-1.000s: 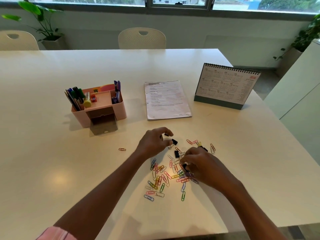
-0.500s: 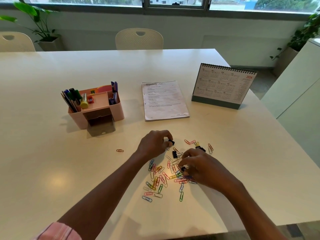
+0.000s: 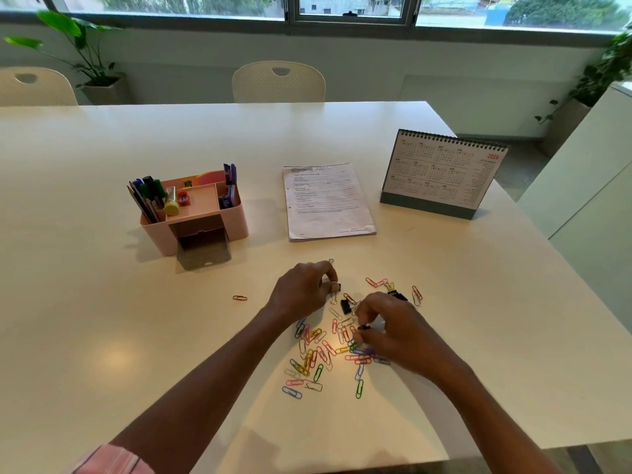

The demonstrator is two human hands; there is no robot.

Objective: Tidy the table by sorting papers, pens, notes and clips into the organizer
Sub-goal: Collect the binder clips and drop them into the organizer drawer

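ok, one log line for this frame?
step: clip pickup | left grip: pinches far binder clip | right grip: pinches near binder clip | paper clips: loose on table | organizer drawer: open

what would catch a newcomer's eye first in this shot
The scatter of coloured paper clips on the near middle of the white table stands out first. The left hand pinches a black binder clip at its far edge, and the right hand pinches a second black clip over it. Behind sit the pink organizer holding pens at left, a stack of papers in the middle and a desk calendar at right.
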